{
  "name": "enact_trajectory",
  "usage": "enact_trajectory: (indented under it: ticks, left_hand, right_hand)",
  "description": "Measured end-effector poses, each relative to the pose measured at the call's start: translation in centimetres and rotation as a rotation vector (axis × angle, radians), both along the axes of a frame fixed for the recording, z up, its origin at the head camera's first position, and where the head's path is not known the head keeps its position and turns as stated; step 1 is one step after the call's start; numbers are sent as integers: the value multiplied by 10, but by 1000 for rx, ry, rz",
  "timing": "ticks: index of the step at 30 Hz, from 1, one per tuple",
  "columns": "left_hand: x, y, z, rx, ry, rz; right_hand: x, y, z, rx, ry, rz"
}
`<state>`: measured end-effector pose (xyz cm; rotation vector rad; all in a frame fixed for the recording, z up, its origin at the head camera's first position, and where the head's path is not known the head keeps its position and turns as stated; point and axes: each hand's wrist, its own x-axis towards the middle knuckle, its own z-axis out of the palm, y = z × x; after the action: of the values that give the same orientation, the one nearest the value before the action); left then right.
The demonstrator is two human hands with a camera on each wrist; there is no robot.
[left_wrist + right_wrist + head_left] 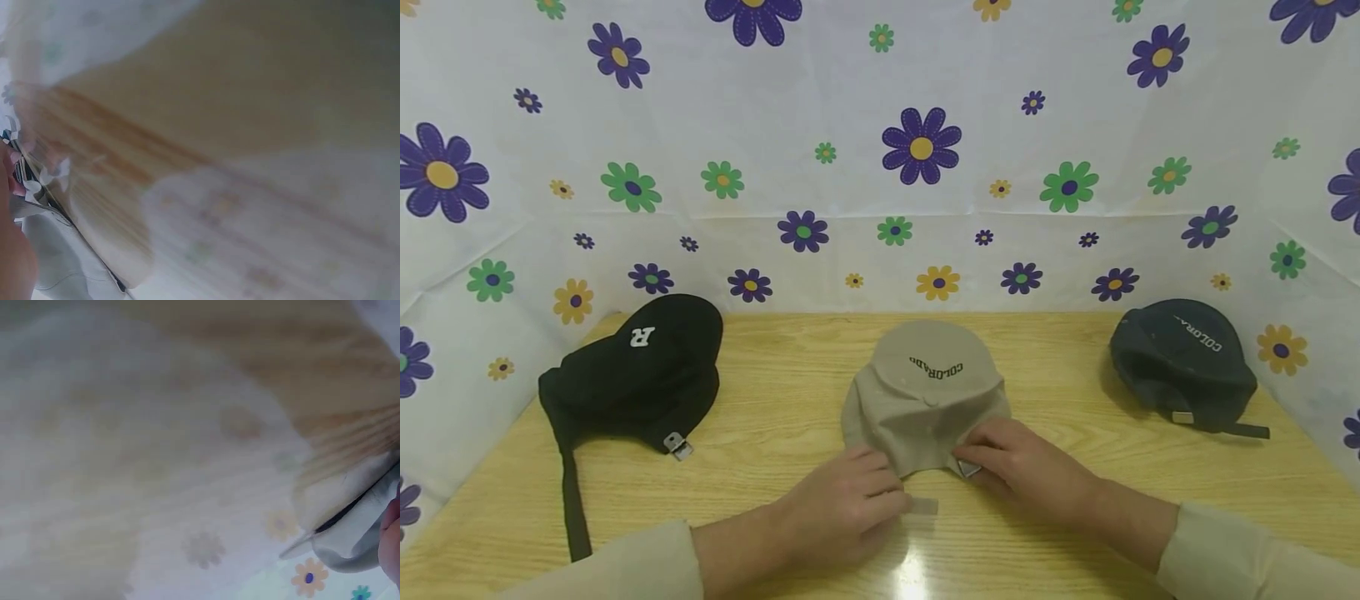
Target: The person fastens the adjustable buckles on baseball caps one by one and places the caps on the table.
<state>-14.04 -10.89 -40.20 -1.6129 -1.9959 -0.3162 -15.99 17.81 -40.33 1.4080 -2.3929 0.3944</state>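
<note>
A beige cap [928, 408] with dark COLORADO lettering lies at the middle of the table, its brim pointing away and its back opening toward me. My left hand [846, 508] pinches the cap's strap [923, 506], whose end sticks out to the right past the fingers. At the right side of the opening, my right hand [1030, 475] grips the cap's edge by the metal buckle [969, 467], partly covered by the fingers. Both wrist views are mostly blurred reflections; the cap [69, 259] appears at lower left in one, and the cap [353, 540] at lower right in the other.
On the left lies a black cap [640, 375] with a white R, its long strap [573, 508] trailing toward the front. A dark navy cap [1180, 358] sits at the right. Behind the wooden table [782, 392] hangs a white flowered cloth [850, 92].
</note>
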Motion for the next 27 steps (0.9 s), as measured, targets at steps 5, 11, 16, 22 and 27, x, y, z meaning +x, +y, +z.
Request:
enact_trajectory:
  ticks: [5,11,16,22,27]
  left_hand:
    - [-9,2,3,65,85,36]
    - [-8,1,1,135,107,78]
    - [9,-2,-10,158,77,78]
    - [12,-1,-13,158,62,102]
    - [-1,3,-5,138,97,147]
  right_hand:
    - [-2,-6,7,45,120,-103]
    - [10,-18,8,54,141,-210]
    - [36,-26,-1,-4,-8,-258]
    - [43,-30,1,-35,-88,-284]
    - [25,-28,10,-2,-112,-313]
